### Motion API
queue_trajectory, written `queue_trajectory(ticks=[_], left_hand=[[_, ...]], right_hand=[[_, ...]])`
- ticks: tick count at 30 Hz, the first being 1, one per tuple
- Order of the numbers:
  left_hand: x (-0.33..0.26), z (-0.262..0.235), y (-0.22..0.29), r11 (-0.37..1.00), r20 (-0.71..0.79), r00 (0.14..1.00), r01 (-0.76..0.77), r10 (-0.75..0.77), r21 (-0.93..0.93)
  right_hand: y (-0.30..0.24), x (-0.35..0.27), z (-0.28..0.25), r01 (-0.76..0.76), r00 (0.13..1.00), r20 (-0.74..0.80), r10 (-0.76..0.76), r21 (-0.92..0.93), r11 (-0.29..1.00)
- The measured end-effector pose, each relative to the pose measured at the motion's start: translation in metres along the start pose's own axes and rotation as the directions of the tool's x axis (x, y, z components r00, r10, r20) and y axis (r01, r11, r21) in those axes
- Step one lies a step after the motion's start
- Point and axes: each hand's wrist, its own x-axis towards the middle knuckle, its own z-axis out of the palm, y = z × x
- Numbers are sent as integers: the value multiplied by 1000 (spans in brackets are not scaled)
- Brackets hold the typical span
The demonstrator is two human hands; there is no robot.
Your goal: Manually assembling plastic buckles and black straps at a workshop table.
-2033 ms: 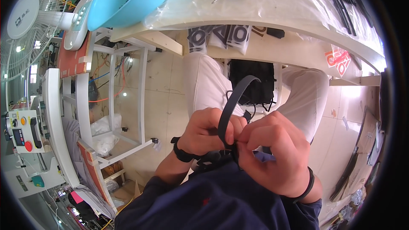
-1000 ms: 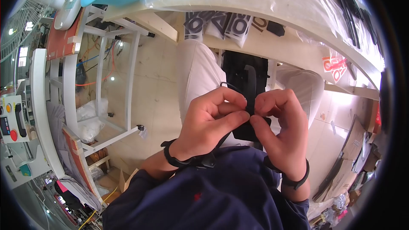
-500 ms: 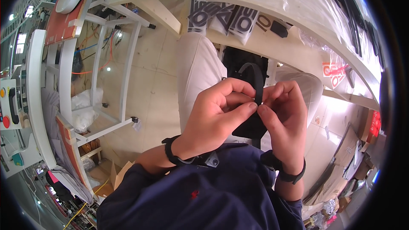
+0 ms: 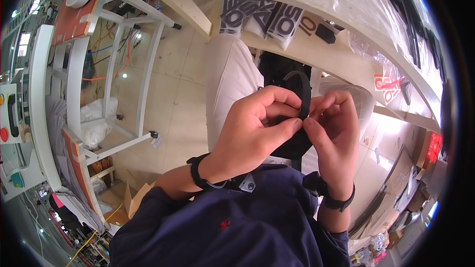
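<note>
Strap (image 4: 303, 94) in black loops up between both hands, held above our lap and well short of the table (image 4: 346, 5) edge. We see the left hand (image 4: 252, 136) pinching it: thumb and forefinger pressed together on the strap's lower part, the other fingers curled in. The right hand (image 4: 334, 138) meets it from the other side, its thumb tip touching the left forefinger and its fingers folded over the strap's far side, so it seems to be pinching the strap too, though the contact is partly hidden. Each wrist wears a dark band (image 4: 198, 173). Below the strap lies a black bag (image 4: 274, 69) between the pale trouser legs (image 4: 227, 79). A white frame (image 4: 118, 69) stands on the floor at left.
</note>
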Motion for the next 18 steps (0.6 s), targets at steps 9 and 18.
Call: queue_trajectory(ticks=[9, 18], left_hand=[[5, 4, -2, 999, -27, 1000, -14, 15, 49], [8, -1, -4, 998, -2, 999, -50, 50, 41]], right_hand=[[-4, 0, -1, -31, 999, -22, 30, -37, 999], [-1, 2, -2, -71, 997, 16, 70, 57, 996]])
